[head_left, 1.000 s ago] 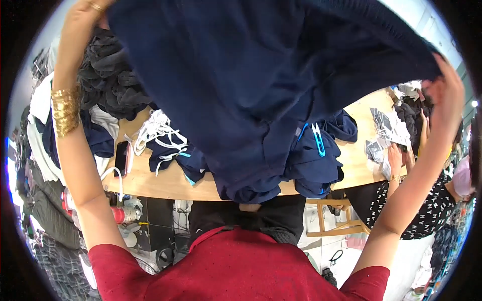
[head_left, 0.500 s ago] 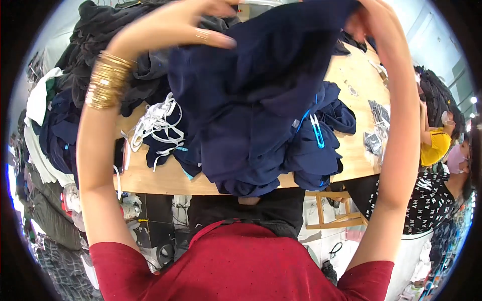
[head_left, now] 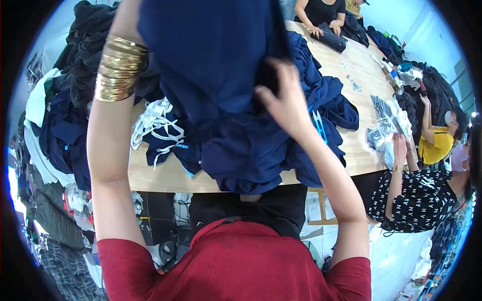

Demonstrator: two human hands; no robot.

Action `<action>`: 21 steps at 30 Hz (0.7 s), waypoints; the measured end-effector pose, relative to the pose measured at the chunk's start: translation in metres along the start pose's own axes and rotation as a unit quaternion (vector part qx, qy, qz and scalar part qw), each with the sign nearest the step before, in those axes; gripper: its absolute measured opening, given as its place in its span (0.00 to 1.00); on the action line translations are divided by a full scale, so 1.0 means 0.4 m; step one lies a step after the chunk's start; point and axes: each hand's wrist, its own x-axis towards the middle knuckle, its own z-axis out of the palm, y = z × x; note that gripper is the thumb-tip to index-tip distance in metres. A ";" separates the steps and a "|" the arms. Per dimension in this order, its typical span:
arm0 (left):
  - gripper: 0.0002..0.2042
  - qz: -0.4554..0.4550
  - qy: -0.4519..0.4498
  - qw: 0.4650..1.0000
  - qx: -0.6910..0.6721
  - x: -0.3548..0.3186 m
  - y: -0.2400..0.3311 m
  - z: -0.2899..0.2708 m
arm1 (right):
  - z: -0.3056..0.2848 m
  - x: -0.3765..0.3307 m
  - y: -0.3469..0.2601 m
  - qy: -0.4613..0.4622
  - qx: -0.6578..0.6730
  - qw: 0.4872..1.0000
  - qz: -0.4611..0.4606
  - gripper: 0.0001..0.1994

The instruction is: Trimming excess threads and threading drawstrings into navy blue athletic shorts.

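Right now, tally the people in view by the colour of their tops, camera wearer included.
Red top (the wearer): 1
Plain black top: 1
Yellow top: 1
Black top with white print: 1
Total: 4
Someone at the top edge is cut off too much to count.

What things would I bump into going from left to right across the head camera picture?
Dark pile of clothes → gold bangles on the left forearm → white cords → navy garment held up → right hand → small packets on the wooden table → person in a yellow top.
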 end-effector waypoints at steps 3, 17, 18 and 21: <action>0.15 0.014 -0.046 0.987 -0.153 0.008 -0.025 -0.003 | 0.004 0.009 0.049 0.074 0.016 0.996 0.049 0.33; 0.17 0.024 -0.186 0.667 -0.721 0.062 -0.158 -0.115 | -0.243 0.103 0.107 0.190 0.296 0.911 0.216 0.12; 0.17 -0.016 -0.173 0.648 -0.741 0.057 -0.176 -0.145 | -0.301 0.136 0.128 0.276 0.166 0.933 0.159 0.14; 0.17 0.006 -0.126 0.800 -0.586 -0.019 -0.215 -0.185 | -0.401 0.181 0.032 0.396 -0.098 0.911 -0.056 0.14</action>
